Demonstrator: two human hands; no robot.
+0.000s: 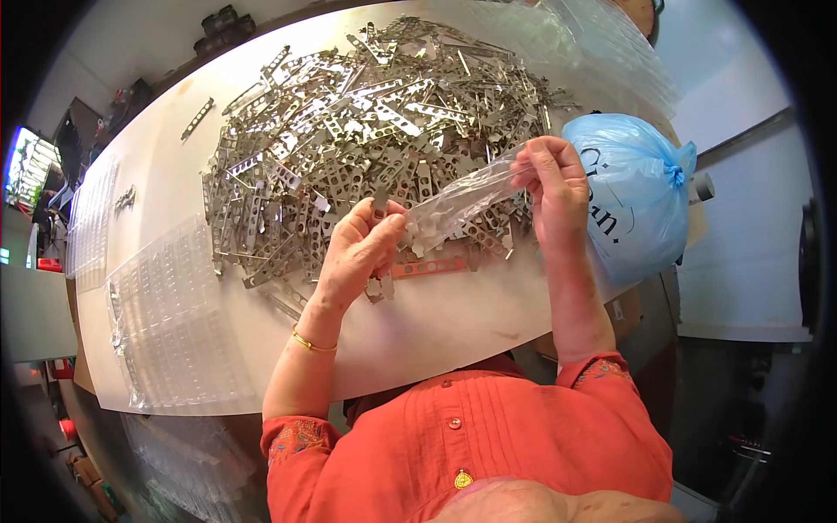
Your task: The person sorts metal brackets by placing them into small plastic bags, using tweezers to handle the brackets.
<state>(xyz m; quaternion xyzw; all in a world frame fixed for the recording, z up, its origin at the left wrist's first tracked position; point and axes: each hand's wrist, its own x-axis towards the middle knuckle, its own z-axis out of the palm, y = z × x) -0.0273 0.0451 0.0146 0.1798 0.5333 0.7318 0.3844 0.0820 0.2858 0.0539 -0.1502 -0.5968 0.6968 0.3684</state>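
Observation:
A clear plastic film or bag [466, 202] is stretched between my two hands, above the near edge of a large pile of perforated metal strips [349, 131]. My left hand [359, 253] is closed, thumb against fingers, on a metal strip [380, 205] whose end sticks up above the fingers; the film's left end is at this hand. With thumb and fingers pinched, my right hand [554, 174] holds the film's other end, higher and to the right. An orange-red strip with holes [429, 267] lies at the pile's near edge, just right of my left hand.
A knotted blue plastic bag [632, 196] stands right of the pile, beside my right hand. Clear plastic trays [174, 314] lie on the table [418, 336] at the left, and more clear plastic [602, 52] at the back right. One loose strip [198, 118] lies left of the pile.

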